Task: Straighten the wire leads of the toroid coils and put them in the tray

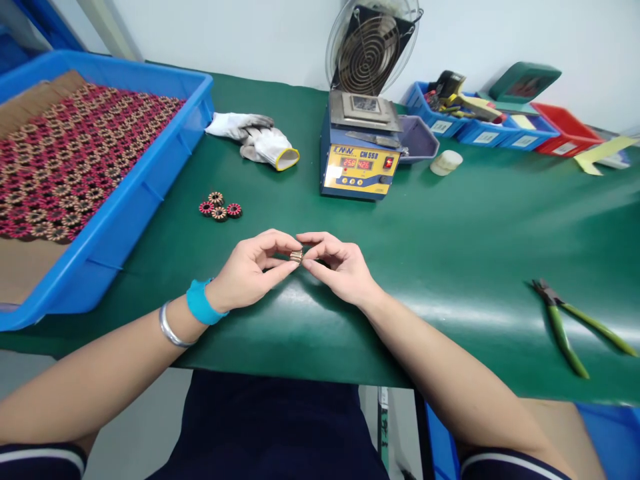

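In the blue tray (137,200), packed coils (95,153); between the fingers (283,271), 1 coil (296,256).

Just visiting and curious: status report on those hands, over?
Left hand pinching small coil. Right hand at its edge. Four more coils nearby. Pliers lie well aside.

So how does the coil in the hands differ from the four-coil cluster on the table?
Support: the left hand grips the held coil; the cluster rests on the green table.
Pose: held coil shows its side, cluster its ring faces.
Colour: held coil looks copper; cluster mixes copper and pink.
Shared: copper-coloured windings.
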The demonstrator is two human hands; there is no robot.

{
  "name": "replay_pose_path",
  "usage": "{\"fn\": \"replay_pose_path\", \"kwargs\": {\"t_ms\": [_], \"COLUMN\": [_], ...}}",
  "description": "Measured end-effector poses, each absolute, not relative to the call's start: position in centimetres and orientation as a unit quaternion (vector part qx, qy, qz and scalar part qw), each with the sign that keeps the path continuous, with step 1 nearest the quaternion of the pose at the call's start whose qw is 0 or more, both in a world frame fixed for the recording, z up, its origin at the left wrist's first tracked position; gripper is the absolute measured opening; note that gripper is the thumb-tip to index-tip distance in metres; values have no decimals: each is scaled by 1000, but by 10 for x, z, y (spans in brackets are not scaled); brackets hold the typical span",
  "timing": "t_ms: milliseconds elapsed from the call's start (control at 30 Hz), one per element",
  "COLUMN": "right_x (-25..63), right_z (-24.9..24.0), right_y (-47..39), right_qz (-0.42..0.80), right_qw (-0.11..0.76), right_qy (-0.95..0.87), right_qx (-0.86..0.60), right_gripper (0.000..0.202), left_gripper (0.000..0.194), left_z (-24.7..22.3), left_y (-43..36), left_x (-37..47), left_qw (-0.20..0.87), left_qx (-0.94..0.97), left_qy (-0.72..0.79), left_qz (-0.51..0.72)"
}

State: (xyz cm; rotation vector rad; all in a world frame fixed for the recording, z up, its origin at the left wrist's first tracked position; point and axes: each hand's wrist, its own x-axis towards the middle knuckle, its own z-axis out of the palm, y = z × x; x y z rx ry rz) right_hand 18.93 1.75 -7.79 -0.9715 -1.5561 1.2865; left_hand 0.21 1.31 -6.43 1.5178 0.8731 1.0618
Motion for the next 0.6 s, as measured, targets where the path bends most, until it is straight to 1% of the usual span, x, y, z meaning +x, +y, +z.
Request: {"fn": "replay_pose_path", "kwargs": {"t_ms": [100, 267, 400, 500, 600], "right_x": [190, 185, 179, 179, 184], "right_z": [-78, -75, -66, -60, -60], "right_y": [18, 14, -1, -8, -3], "right_qz": [511, 473, 377, 332, 326], "right_qw": [447, 470, 460, 452, 494], "right_qy": [-621, -626, -698, -745, -709], "right_qx": [-393, -404, -399, -362, -384], "right_gripper": [26, 19, 11, 11, 7], "left_gripper": [28, 22, 23, 26, 27], "left_z": [-65, -65, -65, -63, -62], "left_y": [13, 13, 12, 13, 13], "left_x": [3, 2, 1, 2, 2], "left_qw": [524, 489, 439, 463, 496], "left_qx": [616, 632, 660, 641, 620], "left_qy": [373, 383, 405, 416, 401], "left_qz": [455, 464, 455, 449, 457]}}
